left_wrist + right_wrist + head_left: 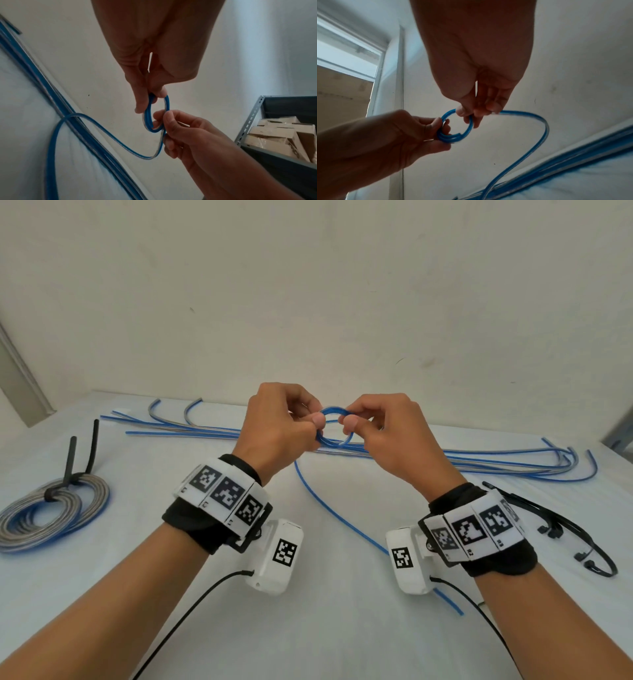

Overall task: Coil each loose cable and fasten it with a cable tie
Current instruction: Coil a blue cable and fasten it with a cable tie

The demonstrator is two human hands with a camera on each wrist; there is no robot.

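A small ring of blue-and-silver cable [335, 443] hangs in the air between both hands above the white table [325, 638]. My left hand [310, 419] pinches the ring's left side between thumb and fingers, and my right hand [352, 422] pinches its right side. In the left wrist view the left hand [150, 100] grips the coil [147, 119] while the right hand [181, 132] holds its lower arc. From the right wrist view the right hand [469, 113] holds the ring [469, 128]. The cable's loose tail [329, 503] trails toward the table's near edge.
A finished coil [51, 518] bound with a black tie [73, 470] lies at the left. Several loose blue cables [178, 428] stretch across the table's back. Black cable ties [555, 518] lie at the right. A metal shelf with cardboard boxes [274, 135] stands to the right.
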